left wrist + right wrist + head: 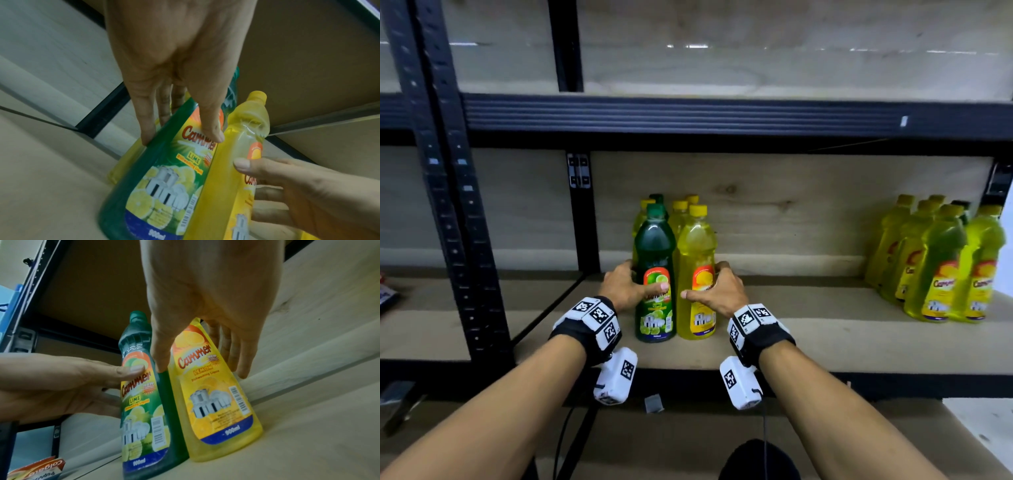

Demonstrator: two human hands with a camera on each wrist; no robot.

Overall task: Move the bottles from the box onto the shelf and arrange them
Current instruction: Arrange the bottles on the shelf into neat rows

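green lime bottle (655,274) + yellow lemon bottle (697,277) upright, touching, front of the shelf (808,339) | my left hand (624,286) wrapped round the green | right hand (717,289) wrapped round the yellow | more bottles (681,212) right behind

shelf (808,329): pale wooden board in a black metal rack
centre: green lime bottle (655,274) and yellow lemon bottle (697,274) upright, touching side by side at the front; more bottles (681,210) in rows behind
right: cluster of yellow bottles (935,263), upright, well apart
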